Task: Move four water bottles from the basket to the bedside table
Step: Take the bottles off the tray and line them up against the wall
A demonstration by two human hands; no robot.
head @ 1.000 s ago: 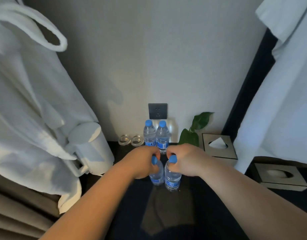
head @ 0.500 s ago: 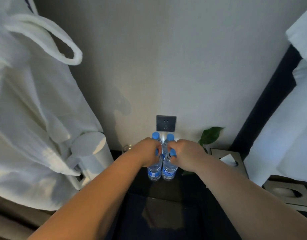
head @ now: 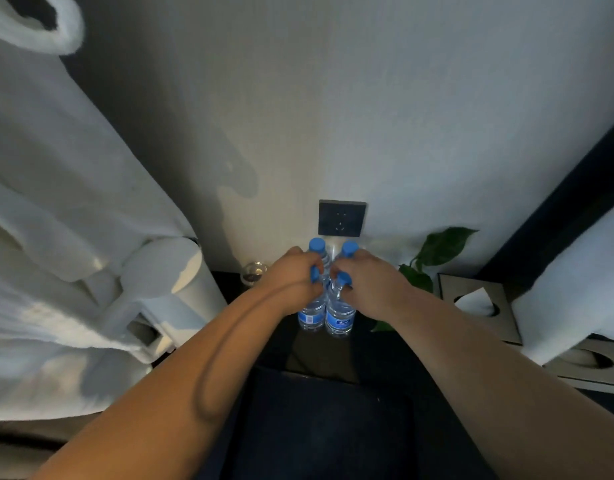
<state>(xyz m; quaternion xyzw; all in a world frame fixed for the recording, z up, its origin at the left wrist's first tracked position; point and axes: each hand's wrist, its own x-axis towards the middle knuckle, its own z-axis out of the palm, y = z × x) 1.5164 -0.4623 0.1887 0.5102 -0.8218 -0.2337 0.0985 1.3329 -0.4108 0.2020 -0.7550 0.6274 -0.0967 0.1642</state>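
Now our left hand (head: 291,282) and right hand (head: 371,282) each have fingers clamped around the neck of an upright front bottle (head: 312,311), (head: 339,318) on the bedside table (head: 333,355) below the wall socket (head: 341,218). Both long axes run vertical beneath our fingers, just in front of the two rear bottles (head: 316,244), (head: 349,249) nearest the socket, so release likely means opening straight upward.

Both forearms are bare from the bottom edge of the view up to the wrists, with no sleeve showing on either. The left hand (head: 291,278) and the right hand (head: 371,282) are bare too, without glove, ring, watch or band. Soft shadow marks a long muscle crease along the left forearm.
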